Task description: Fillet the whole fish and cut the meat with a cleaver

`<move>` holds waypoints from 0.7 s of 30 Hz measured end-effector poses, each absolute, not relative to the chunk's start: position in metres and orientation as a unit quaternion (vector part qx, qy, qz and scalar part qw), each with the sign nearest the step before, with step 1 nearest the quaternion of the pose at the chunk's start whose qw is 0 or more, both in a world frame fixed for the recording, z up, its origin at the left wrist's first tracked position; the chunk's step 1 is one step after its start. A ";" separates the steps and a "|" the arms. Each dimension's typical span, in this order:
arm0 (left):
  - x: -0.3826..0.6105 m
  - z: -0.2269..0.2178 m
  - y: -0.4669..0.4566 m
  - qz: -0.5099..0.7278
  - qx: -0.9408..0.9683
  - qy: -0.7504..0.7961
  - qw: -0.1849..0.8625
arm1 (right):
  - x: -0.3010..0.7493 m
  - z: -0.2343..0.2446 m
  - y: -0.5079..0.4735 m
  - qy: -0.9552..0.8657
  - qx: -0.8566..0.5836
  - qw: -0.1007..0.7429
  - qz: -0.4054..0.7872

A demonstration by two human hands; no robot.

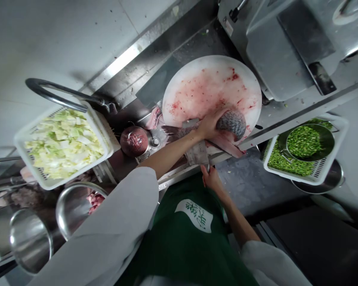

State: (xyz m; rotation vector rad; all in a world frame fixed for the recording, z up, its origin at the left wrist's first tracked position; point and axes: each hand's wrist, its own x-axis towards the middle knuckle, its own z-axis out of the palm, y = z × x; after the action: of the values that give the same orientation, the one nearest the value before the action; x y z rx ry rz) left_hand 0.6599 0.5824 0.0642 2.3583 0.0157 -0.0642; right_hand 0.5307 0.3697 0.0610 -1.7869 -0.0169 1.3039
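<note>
A fish (232, 122) with dark grey scales lies near the front edge of a round white cutting board (193, 73) smeared with blood. Its tail (173, 133) points left past the board's rim, and pink flesh is exposed along the near side. My left hand (210, 124) grips the fish's body from above, fingers partly hidden. In my right hand (211, 177), close to my apron, is the handle of a cleaver (197, 154). The wide blade reaches toward the fish under my left forearm, which hides part of it.
Left are a basket of chopped cabbage (64, 145), a tap (56, 85), a red bowl (134, 142) and a steel bowl (64, 214) with meat pieces. Another cleaver (306, 33) rests on a metal machine (280, 67). Chopped greens (304, 141) fill a pot and basket at right.
</note>
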 end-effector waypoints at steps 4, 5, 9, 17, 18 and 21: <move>0.649 0.064 0.580 -0.006 0.917 0.026 0.399 | 0.532 0.058 0.389 -0.019 -0.717 0.459 0.525; 0.644 0.064 0.579 -0.009 0.916 0.022 0.401 | 0.532 0.057 0.399 -0.025 -0.716 0.466 0.519; 0.631 0.061 0.581 -0.010 0.909 0.012 0.416 | 0.528 0.054 0.434 -0.027 -0.718 0.485 0.498; 0.624 0.040 0.587 0.211 0.826 -0.015 0.523 | 0.516 0.050 0.459 -0.006 -0.714 0.517 0.471; 0.623 0.039 0.587 0.232 0.814 -0.013 0.532 | 0.515 0.049 0.462 -0.003 -0.714 0.524 0.465; 0.618 0.035 0.586 0.276 0.791 0.027 0.546 | 0.511 0.050 0.472 0.009 -0.706 0.534 0.465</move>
State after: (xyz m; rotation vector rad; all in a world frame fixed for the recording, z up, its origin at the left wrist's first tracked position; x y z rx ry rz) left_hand 0.6178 0.5857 0.0348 1.8747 0.0638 0.6537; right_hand 0.5111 0.4719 0.0496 -1.6829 0.0210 1.1070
